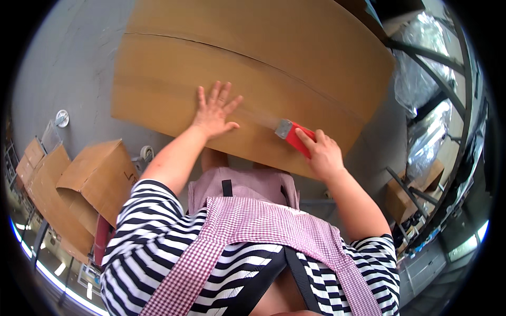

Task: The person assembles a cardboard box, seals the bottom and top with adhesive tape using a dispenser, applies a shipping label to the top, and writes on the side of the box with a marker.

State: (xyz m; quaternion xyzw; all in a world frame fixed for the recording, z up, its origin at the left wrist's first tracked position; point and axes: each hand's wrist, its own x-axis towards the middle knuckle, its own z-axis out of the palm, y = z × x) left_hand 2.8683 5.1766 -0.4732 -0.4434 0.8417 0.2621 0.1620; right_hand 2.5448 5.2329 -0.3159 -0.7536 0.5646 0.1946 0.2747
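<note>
A large brown cardboard box (174, 68) lies in front of me, with a long seam running across its upper face. My left hand (213, 115) rests flat on the cardboard near the close edge, fingers spread and holding nothing. To its right, my right hand (323, 154) grips a red hand tool (299, 141) with a flat grey head. The head points left and sits at the box surface; its exact kind is not clear. Between the head and my left hand, a pale blurred streak shows on the cardboard. My right palm and fingers hide part of the red body.
Open cardboard boxes (100, 176) and flat cardboard stand at the left, close to a caster wheel (147, 153). A dark metal rack (443, 58) with clear plastic-wrapped goods (419, 79) rises on the right. Below it sits another brown box (400, 197). Grey floor (68, 68) shows at the upper left.
</note>
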